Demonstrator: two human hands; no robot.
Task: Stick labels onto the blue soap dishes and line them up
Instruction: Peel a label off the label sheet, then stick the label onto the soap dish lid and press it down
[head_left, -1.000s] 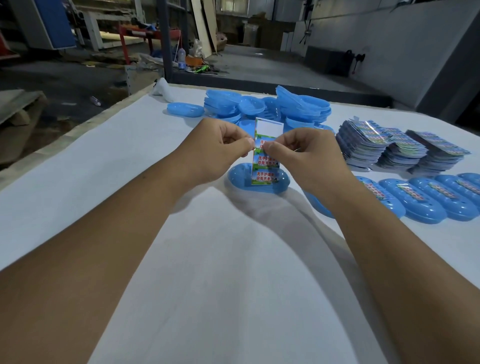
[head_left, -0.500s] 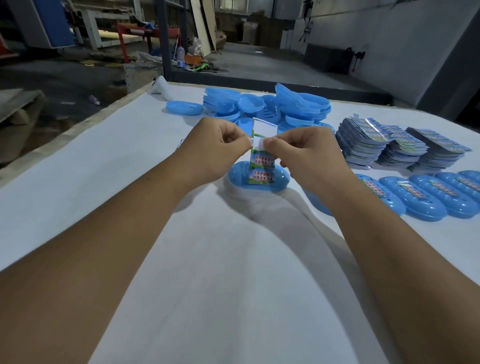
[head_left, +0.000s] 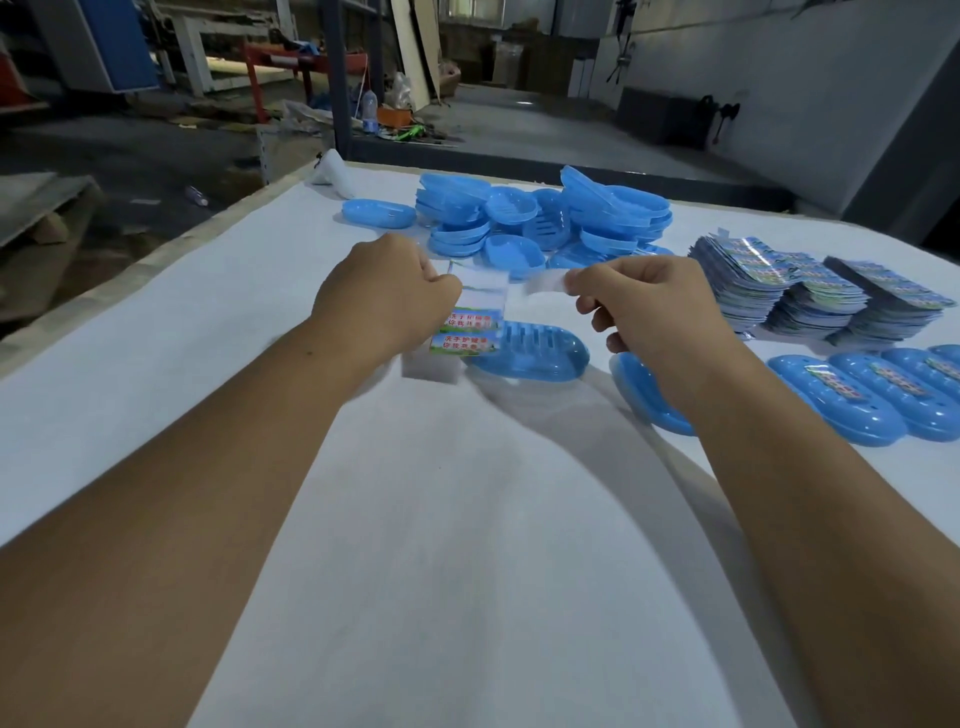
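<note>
The left hand (head_left: 387, 296) pinches the label sheet (head_left: 470, 325) and the right hand (head_left: 660, 312) pinches a peeled label (head_left: 545, 285), above the bench (head_left: 208, 322).

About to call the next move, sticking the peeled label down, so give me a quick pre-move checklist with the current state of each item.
1. Label free of its sheet: ok. The right hand pinches a small pale peeled label strip clear of the sheet.
2. Sheet secured: ok. The left hand grips the printed sticker backing sheet.
3. Target in place: ok. An unlabelled blue oval plastic soap dish lies slotted side up on the white table cover between the hands.
4. Target face unobstructed: not ok. The sheet overlaps its left end.
5. Label's sticky side facing down: cannot tell, blurred.
6. Row to join: ok. The labelled blue dishes lie side by side at right.
</note>
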